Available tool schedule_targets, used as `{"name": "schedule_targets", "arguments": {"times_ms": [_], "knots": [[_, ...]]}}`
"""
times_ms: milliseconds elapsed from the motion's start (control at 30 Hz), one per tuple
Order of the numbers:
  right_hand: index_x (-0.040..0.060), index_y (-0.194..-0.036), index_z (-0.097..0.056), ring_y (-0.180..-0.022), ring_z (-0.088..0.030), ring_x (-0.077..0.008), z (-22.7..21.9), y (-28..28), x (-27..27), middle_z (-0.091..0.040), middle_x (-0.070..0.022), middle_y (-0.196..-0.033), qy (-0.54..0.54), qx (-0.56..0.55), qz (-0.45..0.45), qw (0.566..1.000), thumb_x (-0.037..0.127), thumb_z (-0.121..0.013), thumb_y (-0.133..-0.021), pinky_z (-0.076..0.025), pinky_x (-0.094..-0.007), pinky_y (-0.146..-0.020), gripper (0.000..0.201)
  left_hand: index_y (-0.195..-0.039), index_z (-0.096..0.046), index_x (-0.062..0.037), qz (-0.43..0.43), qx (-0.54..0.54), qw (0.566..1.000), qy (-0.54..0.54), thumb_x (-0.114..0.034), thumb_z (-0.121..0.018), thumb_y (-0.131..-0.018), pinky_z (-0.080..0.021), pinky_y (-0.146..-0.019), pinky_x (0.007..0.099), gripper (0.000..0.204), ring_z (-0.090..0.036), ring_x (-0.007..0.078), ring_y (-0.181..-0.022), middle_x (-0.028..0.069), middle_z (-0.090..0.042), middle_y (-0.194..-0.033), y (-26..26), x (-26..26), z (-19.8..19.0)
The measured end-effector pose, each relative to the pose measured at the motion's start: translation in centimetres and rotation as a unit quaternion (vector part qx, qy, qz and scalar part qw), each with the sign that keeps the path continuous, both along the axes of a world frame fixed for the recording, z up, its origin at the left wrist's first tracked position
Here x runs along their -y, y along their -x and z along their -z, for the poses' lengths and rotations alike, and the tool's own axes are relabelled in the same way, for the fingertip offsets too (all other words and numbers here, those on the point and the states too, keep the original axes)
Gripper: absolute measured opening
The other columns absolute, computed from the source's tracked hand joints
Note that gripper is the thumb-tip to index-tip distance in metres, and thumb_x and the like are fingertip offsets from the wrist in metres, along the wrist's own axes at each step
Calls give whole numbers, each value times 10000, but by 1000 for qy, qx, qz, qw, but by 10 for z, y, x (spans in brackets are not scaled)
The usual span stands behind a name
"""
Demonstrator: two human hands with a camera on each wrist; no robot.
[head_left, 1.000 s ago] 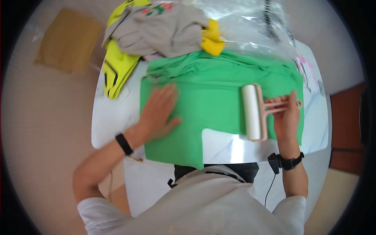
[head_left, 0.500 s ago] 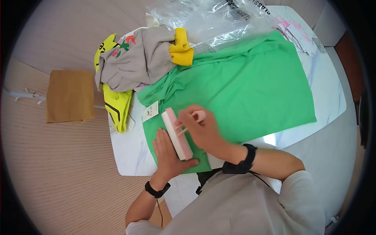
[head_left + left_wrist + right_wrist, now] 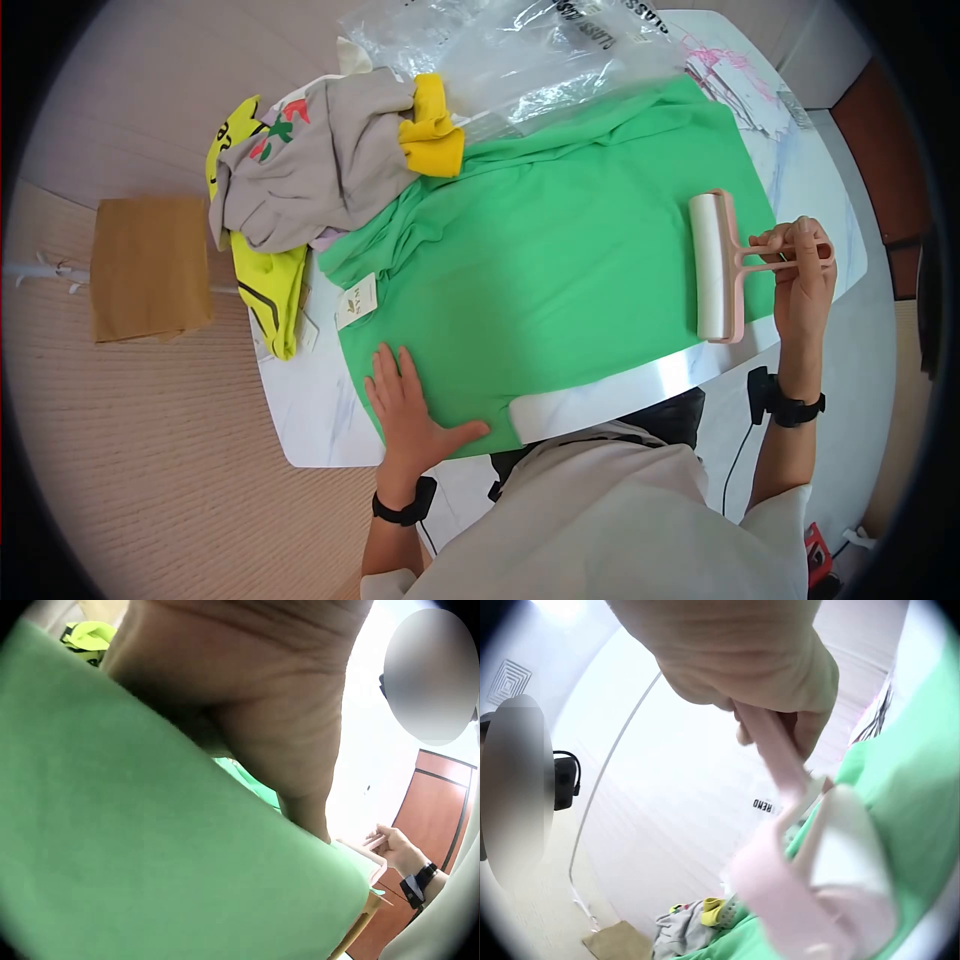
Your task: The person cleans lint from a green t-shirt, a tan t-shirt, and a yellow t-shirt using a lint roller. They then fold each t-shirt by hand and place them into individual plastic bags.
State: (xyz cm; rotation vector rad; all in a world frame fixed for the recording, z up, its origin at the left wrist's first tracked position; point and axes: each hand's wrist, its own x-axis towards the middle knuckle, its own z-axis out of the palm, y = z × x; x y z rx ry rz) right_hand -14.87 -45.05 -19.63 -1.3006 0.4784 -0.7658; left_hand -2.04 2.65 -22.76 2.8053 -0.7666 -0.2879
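A green garment (image 3: 580,250) lies spread over the table, with a white tag (image 3: 357,301) at its left side. The left hand (image 3: 410,420) rests on the garment's lower left corner, fingers straight and thumb spread. Fingers of the right hand (image 3: 803,275) curl round the pink handle of a lint roller (image 3: 713,268), whose white cylinder is over the garment's right part. In the right wrist view the right hand (image 3: 742,660) grips the roller (image 3: 847,862) near the green cloth. The left wrist view shows the left hand (image 3: 247,697) against the green cloth (image 3: 165,840).
A grey garment (image 3: 330,150) with yellow cuffs and a bright yellow one (image 3: 272,290) are heaped at the table's left back. Clear plastic packaging (image 3: 530,60) lies behind the green garment, papers with pink strings (image 3: 745,95) at the right back. A brown box-like object (image 3: 150,265) is left of the table.
The right hand has carried the roller from beside the left hand to the garment's right side. The left hand stays on the lower left corner.
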Motion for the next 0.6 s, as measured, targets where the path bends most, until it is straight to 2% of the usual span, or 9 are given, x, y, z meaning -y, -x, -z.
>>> {"name": "schedule_targets", "arguments": {"times_ms": [100,200,233,333,367,467,500,533,600], "knots": [[57,-846,-549,-851,-699,-244,-22,-19,-33,-622,-78,-784,-50,78,20,996,261,-502,-1117,-587,-409,-840,342,-1629,-173,65,-1,-1,1000,-1,-684,-920,-554,-57,-1228,671,1508,-112,514,-1573,351,-125,-1687,-1,2,-1],[48,-870,-546,-724,-690,-247,-22,-50,-83,-607,-89,-726,-52,183,-80,978,223,-510,-1111,-605,-430,-768,300,-1631,-177,58,-4,-5,1000,-8,-646,-938,-540,-61,-1234,660,1505,-117,507,-1575,352,-123,-1687,-1,2,-1],[44,-882,-546,-693,-685,-233,-19,-62,-107,-622,-99,-740,-139,244,-130,951,231,-547,-1099,-606,-422,-741,287,-1632,-180,54,-6,-5,1000,-13,-634,-944,-533,-63,-1237,656,1505,-119,504,-1576,353,-123,-1687,-1,3,-2],[42,-885,-527,-670,-665,-201,-19,-81,-160,-629,-101,-721,-186,95,-203,956,218,-594,-1087,-567,-358,-625,277,-1645,-176,21,1,9,1000,-15,-584,-964,-512,-72,-1246,641,1507,-130,492,-1577,352,-124,-1687,0,2,1],[20,-913,-547,-690,-667,-182,-10,-86,-170,-652,-104,-755,-191,117,-231,947,177,-585,-1081,-542,-315,-619,233,-1648,-174,12,1,9,1000,-16,-571,-967,-509,-73,-1247,640,1506,-132,491,-1577,350,-124,-1688,0,2,1],[18,-921,-558,-681,-638,-166,4,-87,-161,-669,-105,-784,-169,67,-241,953,130,-577,-1073,-515,-291,-615,190,-1655,-171,-8,1,8,1000,-16,-523,-978,-498,-76,-1248,639,1501,-137,489,-1576,342,-127,-1691,1,3,1],[25,-934,-571,-630,-597,-168,12,-87,-154,-629,-76,-736,-177,97,-191,961,97,-575,-1070,-476,-300,-575,154,-1656,-170,-13,0,7,1000,-16,-505,-982,-494,-77,-1248,639,1500,-139,488,-1576,340,-128,-1692,1,4,1],[48,-910,-557,-602,-571,-166,22,-82,-136,-595,-59,-705,-55,78,-166,982,134,-562,-1084,-445,-311,-544,194,-1656,-172,-14,1,8,1000,-16,-493,-984,-493,-78,-1248,639,1497,-140,487,-1576,338,-127,-1693,0,5,1],[89,-856,-513,-543,-501,-155,25,-67,-91,-507,-25,-647,4,91,-116,989,230,-527,-1112,-386,-326,-491,293,-1656,-176,-16,0,10,1000,-17,-469,-987,-491,-78,-1248,638,1490,-143,485,-1576,335,-126,-1694,1,5,0]]}}
